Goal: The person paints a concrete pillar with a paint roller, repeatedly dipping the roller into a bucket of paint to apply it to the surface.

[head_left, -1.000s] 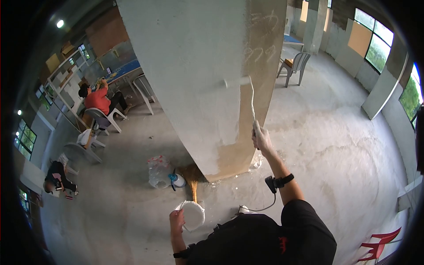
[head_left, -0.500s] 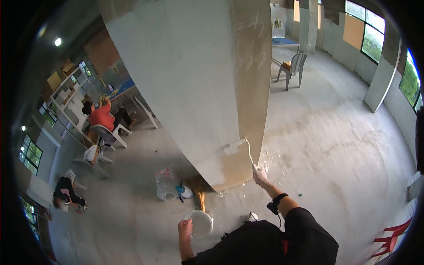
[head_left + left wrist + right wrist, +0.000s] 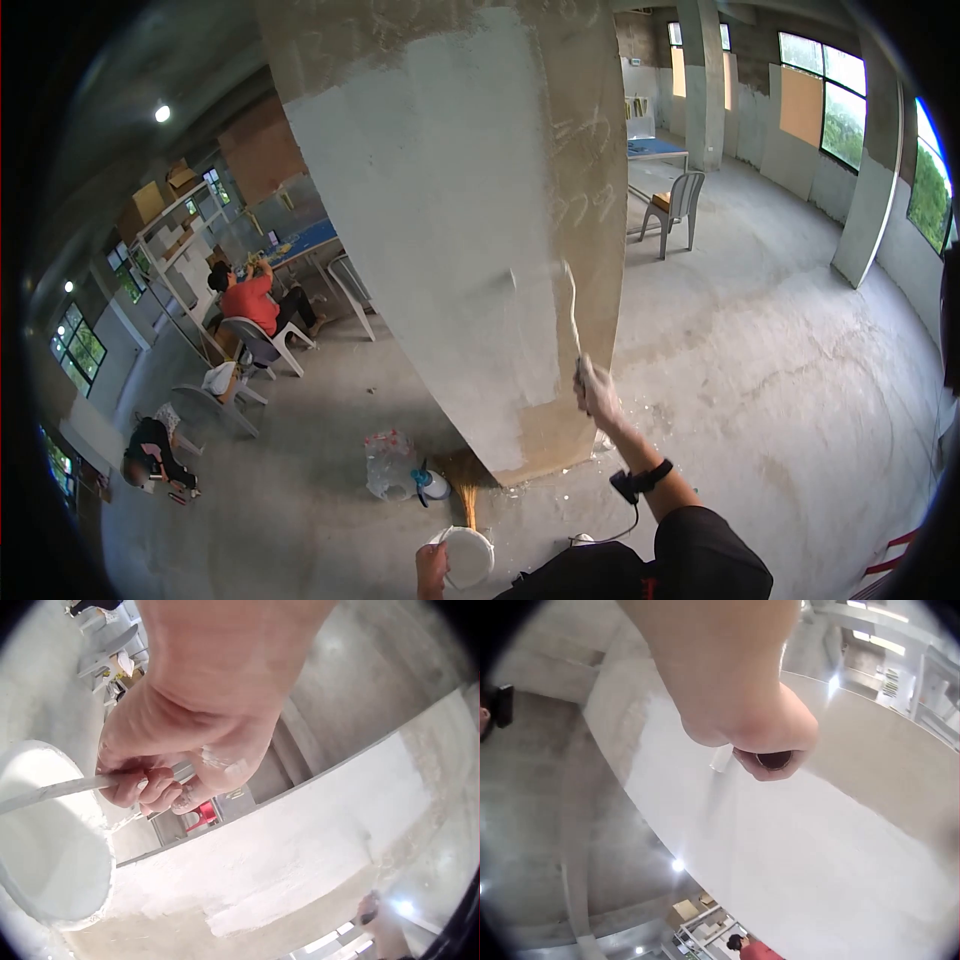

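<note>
In the head view my right hand (image 3: 600, 395) grips the handle of a paint roller, and its thin bent rod (image 3: 573, 310) runs up to the white roller head against the pillar (image 3: 450, 200). The roller head blends with the pale coat there. The dark end of the handle (image 3: 774, 760) shows below the curled fingers in the right wrist view. Low in the head view, my left hand (image 3: 432, 568) holds a white bucket (image 3: 490, 552) by its rim or handle. Pale paint lies inside the bucket (image 3: 56, 847) in the left wrist view, and white smears mark the hand.
A straw broom (image 3: 468, 500), a blue-topped spray bottle (image 3: 432, 486) and a clear plastic bag (image 3: 390, 465) sit by the pillar's base. Two people are at the left, one in red (image 3: 250, 300) seated at a blue table. A grey chair (image 3: 680, 210) stands at the right.
The roller went down the pillar to near its lower part, then back up to mid-height, with my right hand gripping it throughout. My left hand still holds the bucket. The view shifted.
</note>
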Available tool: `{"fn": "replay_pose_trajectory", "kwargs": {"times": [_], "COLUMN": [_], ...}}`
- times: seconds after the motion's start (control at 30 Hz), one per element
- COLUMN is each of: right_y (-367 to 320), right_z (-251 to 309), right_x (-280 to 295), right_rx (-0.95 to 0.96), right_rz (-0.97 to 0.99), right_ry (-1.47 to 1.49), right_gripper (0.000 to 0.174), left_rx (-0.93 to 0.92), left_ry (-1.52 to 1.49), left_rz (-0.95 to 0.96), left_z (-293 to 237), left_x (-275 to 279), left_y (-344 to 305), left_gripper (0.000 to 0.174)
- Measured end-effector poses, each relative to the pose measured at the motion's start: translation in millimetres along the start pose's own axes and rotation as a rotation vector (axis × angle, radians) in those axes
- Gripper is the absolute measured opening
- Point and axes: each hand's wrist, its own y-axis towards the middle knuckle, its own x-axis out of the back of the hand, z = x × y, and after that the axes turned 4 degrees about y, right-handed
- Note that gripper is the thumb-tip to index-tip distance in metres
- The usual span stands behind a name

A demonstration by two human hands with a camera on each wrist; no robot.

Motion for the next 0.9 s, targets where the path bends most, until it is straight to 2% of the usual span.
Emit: {"fn": "replay_pose_trajectory", "kwargs": {"times": [0.1,0.17,0.2,0.23,0.43,0.6,0.7,0.9], "right_y": [28.6,38.6,46.8,55.5,89.1,77.3,70.4,91.9], "right_z": [63.8,116.7,136.6,154.6,249.8,271.6,273.4,273.8], "right_x": [-9.3,-19.0,-22.4,-25.1,-52.2,-62.8,-46.9,-34.6], "right_rx": [0.124,0.136,0.212,0.289,0.427,0.509,0.458,0.443], "right_rz": [0.012,-0.007,-0.005,-0.003,0.03,0.094,0.046,0.081], "right_ry": [-0.003,-0.043,-0.048,-0.055,-0.061,0.008,0.113,0.043], "right_gripper": [0.048,0.047,0.047,0.047,0.047,0.047,0.047,0.049], "left_rx": [0.015,0.015,0.017,0.019,-0.026,0.01,0.03,0.027], "left_ry": [-0.007,0.0,0.008,0.006,-0.083,-0.071,-0.034,-0.008], "left_rz": [0.021,0.011,0.002,0.004,-0.011,-0.01,-0.015,-0.016], "left_z": [5.7,-4.8,-7.5,-5.6,1.0,9.4,18.6,20.1], "left_x": [2.4,4.5,5.4,5.1,6.4,13.6,17.1,20.4], "left_y": [7.2,0.8,-2.1,-2.4,3.6,9.0,16.4,16.7], "left_gripper": [0.02,0.02,0.021,0.021,0.021,0.022,0.023,0.024]}}
